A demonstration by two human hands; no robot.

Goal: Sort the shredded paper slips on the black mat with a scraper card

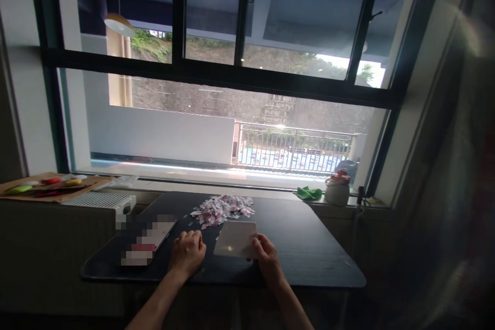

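Two bare forearms [160, 296] cross the near edge of a dark table [309, 242] in the head view. Left of the table's middle, the person's left hand [187, 252] is curled into a loose fist, knuckles up; whether it holds something cannot be told. Right of it, the right hand [266, 257] pinches the right edge of a pale sheet [235, 240] between thumb and fingers, tilted above the table's near half. A heap of paper scraps [222, 209] covers part of the table's far side, and a partly pixelated flat object [168, 232] lies toward its left edge.

Beyond the table, a dark-framed window [216, 75] shows a metal railing [297, 147] outside. On the sill past the table's far right corner sit a green cloth [308, 193] and a whitish container [337, 193]. Left of the table are a ribbed white unit [104, 200] and a brown board [83, 183] bearing colourful items.
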